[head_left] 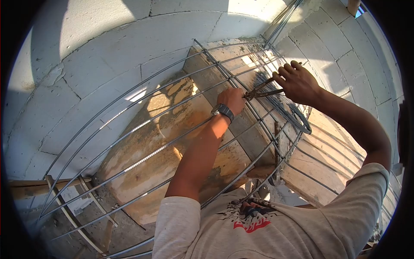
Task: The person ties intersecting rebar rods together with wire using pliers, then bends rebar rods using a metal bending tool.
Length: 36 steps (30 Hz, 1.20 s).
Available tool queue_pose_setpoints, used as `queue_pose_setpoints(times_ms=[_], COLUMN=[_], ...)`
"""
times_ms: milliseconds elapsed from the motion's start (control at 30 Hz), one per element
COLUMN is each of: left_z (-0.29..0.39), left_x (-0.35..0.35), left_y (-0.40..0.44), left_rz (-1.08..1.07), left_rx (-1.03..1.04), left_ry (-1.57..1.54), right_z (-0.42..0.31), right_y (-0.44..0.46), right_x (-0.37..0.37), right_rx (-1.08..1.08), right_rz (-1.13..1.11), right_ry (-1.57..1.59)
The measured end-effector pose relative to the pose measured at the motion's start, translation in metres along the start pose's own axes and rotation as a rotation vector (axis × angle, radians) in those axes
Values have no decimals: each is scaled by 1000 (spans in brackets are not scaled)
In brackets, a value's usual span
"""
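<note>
From the head camera, at the frame's centre, a person's left hand (233, 100), with a watch (222, 112) on the wrist, is at a crossing of steel bars (146, 123); its fingers are curled, but I cannot tell what they hold. Right of it, the right hand (297, 83) has its fingers clamped on the spread handles of pliers (258, 92), whose tip is beside the left hand. A wire coil (304, 126) lies just below, right of centre. A block wall (108, 56) fills the upper left.

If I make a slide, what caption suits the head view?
Right hand holding pincers over crossed steel bars, left hand close by.
</note>
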<state>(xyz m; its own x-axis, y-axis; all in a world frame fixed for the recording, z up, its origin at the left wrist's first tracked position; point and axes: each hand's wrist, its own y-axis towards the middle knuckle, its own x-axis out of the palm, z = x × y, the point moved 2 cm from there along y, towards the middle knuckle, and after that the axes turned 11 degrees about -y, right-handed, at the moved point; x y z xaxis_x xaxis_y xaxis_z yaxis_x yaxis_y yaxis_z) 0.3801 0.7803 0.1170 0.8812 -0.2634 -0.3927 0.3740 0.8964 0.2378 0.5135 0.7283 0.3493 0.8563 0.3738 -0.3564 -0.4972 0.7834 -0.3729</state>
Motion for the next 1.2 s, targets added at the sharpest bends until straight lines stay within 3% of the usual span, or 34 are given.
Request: queue_pose_setpoints(times_ms=[33, 133, 267, 367, 500, 533, 633, 667, 767, 900, 933, 967, 1200], left_z=[-3, -4, -7, -6, -4, -3, -6, -7, -4, -10, -9, -7, -1], left_x=[3, 7, 6, 5, 4, 4, 7, 6, 3, 7, 6, 5, -2], left_y=[1, 0, 2, 2, 1, 1, 0, 1, 1, 4, 3, 2, 3], left_rz=[17, 45, 58, 61, 69, 64, 58, 57, 25, 35, 31, 23, -14], left_rx=[17, 46, 40, 30, 34, 29, 19, 20, -10, -2, -8, -14, -36], left_ry=[2, 4, 3, -38, -51, -47, -39, -35, -55, -44, -51, -60, -76], right_z=[-2, -1, 25, 30, 36, 39, 45, 49, 54, 55, 53, 56, 47], right_y=[-5, 0, 25, 32, 43, 43, 53, 53, 61, 86, 96, 105, 166], right_x=[3, 24, 57, 65, 44, 60, 86, 90, 118, 85, 60, 49, 11], right_rx=[-20, 3, -61, -5, 22, -72, -197, -19, 2, -51, -22, -46, -194], right_rz=[220, -105, -46, -204, -607, -559, -824, -1092, -1261, -933, -764, -631, -392], right_ry=[-206, -120, -3, 201, 378, 452, 622, 848, 1023, 555, 249, 176, -60])
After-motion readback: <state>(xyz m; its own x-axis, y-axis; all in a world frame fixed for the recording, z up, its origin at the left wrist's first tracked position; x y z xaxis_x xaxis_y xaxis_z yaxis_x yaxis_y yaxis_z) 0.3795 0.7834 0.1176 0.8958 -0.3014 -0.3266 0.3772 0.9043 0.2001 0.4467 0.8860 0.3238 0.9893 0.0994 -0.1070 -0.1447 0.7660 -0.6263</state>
